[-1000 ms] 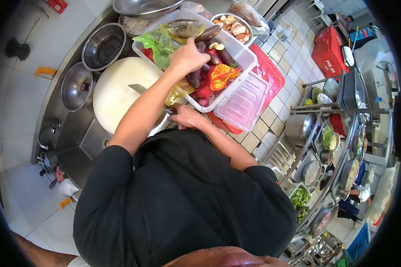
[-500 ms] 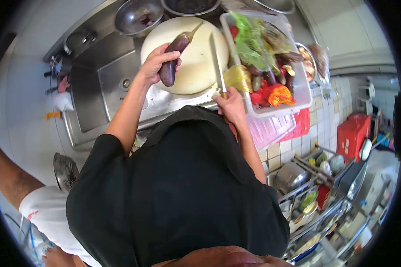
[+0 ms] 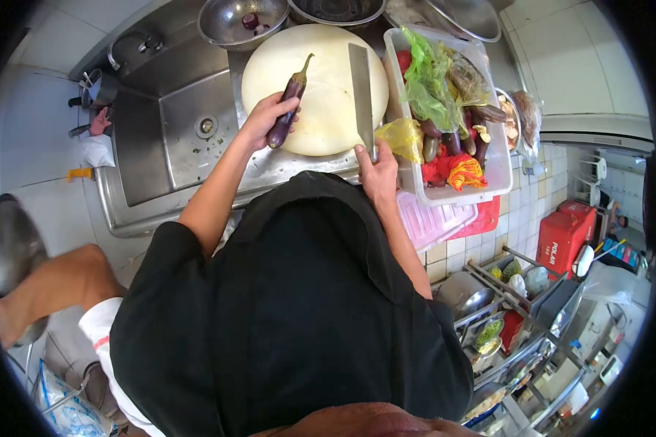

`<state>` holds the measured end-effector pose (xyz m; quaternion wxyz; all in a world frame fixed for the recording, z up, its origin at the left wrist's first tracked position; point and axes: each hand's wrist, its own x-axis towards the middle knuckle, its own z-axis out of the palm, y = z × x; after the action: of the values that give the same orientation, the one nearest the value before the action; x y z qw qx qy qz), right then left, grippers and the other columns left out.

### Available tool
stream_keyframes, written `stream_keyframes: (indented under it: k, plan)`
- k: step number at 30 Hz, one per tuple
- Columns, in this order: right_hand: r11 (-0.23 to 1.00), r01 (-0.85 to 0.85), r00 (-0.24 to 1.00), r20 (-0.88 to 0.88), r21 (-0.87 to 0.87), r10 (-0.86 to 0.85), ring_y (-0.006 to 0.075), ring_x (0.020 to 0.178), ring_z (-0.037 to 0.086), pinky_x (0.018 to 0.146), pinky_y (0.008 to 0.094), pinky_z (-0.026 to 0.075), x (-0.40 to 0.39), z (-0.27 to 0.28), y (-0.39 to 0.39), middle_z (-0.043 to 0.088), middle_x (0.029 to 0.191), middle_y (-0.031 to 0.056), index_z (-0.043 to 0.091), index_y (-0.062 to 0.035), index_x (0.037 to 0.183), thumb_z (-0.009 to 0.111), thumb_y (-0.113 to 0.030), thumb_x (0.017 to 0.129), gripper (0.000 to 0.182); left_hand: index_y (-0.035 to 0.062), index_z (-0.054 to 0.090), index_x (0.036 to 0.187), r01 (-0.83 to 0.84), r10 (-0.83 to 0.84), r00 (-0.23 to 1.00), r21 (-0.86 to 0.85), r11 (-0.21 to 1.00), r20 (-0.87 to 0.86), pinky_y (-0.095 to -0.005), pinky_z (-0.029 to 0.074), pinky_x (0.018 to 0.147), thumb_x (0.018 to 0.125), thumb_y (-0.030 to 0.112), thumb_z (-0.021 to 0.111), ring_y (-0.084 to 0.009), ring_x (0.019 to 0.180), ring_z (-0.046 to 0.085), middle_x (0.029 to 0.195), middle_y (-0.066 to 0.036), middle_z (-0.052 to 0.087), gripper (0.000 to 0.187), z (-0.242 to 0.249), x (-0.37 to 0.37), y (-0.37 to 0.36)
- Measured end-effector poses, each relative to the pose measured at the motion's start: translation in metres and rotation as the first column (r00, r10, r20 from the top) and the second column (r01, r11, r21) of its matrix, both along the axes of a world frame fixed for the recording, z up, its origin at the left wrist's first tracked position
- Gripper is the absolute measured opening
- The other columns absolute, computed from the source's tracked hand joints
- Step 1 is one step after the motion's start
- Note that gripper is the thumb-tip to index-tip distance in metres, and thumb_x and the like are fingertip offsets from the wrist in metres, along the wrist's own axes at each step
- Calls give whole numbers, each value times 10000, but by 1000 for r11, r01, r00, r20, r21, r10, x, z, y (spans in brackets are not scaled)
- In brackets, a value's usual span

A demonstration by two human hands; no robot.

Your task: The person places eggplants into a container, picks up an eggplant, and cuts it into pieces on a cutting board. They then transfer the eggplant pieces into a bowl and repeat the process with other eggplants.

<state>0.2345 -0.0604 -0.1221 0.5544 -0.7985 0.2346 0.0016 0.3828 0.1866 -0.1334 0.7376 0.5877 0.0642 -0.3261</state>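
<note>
An eggplant (image 3: 290, 102) with its green stem pointing up and away is wrapped in my left hand (image 3: 270, 120), above the left part of a round white cutting board (image 3: 310, 69). My right hand (image 3: 379, 172) holds a large cleaver (image 3: 361, 91) at its near end; its handle is mostly hidden by my fingers. The broad blade lies over the right part of the board. Right of the board stands a clear plastic bin (image 3: 497, 164) with several eggplants, green and yellow plastic bags and a red-orange net.
A steel sink (image 3: 140, 156) is on the left. Metal bowls (image 3: 229, 22) stand behind the board. At the far left a co-worker's arm (image 3: 62, 288) reaches toward a large metal bowl (image 3: 11, 240). Pink lids (image 3: 434, 222) lie below the bin.
The cleaver has turned to show its broad face. The eggplant's stem now points more upright. The co-worker's arm has moved up, with a large bowl now in view there.
</note>
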Motion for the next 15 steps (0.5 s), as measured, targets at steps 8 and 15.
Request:
stream_keyframes:
  k: [8,15]
  plan:
    - [957,-178,984,-69,-230,167,404,885,735,806,430,553,27,20,-3,713,978,320,660,23,1294,675,-237,946,435,37,620,1218,53,-59,998,148,988,35,-288,545,621,891,254,807,-110,749,621,885,-14,624,435,2,-19,-15]
    - [903,-327,943,-38,-280,330,409,872,733,794,439,554,43,32,24,712,946,307,705,-60,1268,647,-175,945,348,1,668,1143,-54,-40,967,359,932,250,-294,491,718,867,314,803,-123,779,599,901,-44,660,439,1,-42,10]
